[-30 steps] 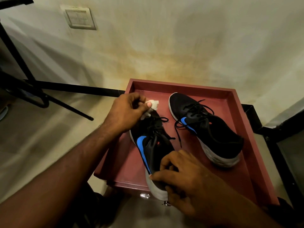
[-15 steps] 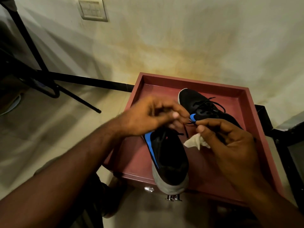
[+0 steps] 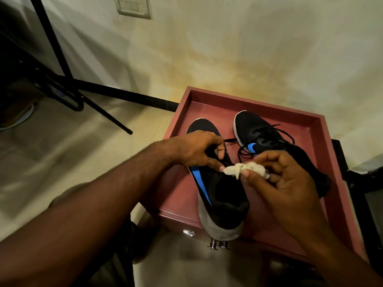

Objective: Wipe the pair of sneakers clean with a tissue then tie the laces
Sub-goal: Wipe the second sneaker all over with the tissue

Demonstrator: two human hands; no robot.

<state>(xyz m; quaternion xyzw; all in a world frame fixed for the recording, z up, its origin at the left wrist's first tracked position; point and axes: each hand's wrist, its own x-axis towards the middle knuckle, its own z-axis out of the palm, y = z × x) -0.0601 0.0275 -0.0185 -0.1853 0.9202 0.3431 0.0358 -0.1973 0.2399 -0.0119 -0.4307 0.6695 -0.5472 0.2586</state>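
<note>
**Tissue held over the near sneaker**

Your right hand point(image 3: 275, 179) pinches a crumpled tissue point(image 3: 244, 169) between thumb and curled fingers, just above the opening of the left sneaker point(image 3: 219, 189). Your left hand point(image 3: 199, 149) rests on that shoe's laced top, fingers curled and an index fingertip touching the tissue; whether it grips a lace you cannot tell. The right sneaker point(image 3: 255, 129), laces loose, lies beside it in the red tray point(image 3: 323, 141).
</note>
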